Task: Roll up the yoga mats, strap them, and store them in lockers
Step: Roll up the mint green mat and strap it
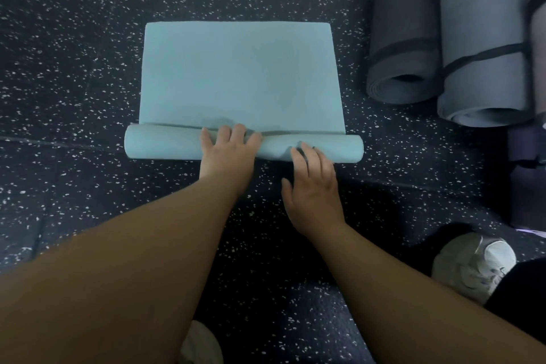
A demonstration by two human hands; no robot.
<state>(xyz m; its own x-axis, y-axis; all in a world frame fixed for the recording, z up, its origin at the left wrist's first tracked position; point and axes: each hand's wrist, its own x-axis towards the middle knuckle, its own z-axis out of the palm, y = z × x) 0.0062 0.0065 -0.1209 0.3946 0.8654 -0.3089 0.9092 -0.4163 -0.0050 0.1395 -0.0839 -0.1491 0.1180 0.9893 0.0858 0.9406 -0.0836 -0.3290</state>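
**Teal mat part-rolled on floor**

Teal yoga mat (pixel 240 74) lies on dark speckled floor (pixel 74 68), near end rolled. Left hand (pixel 227 151) and right hand (pixel 310 183) rest flat on the roll, fingers relaxed, gripping nothing. Two strapped rolled mats (pixel 443 38) lie right, cut off by frame. White shoe (pixel 472 263) near right edge.

Open speckled floor (pixel 74 68) lay left of and beyond the teal mat (pixel 239 74). To its right, two strapped rolled mats (pixel 443 47) lay side by side, leaving a narrow floor strip between. A white shoe (pixel 472 263) occupied the near-right floor.
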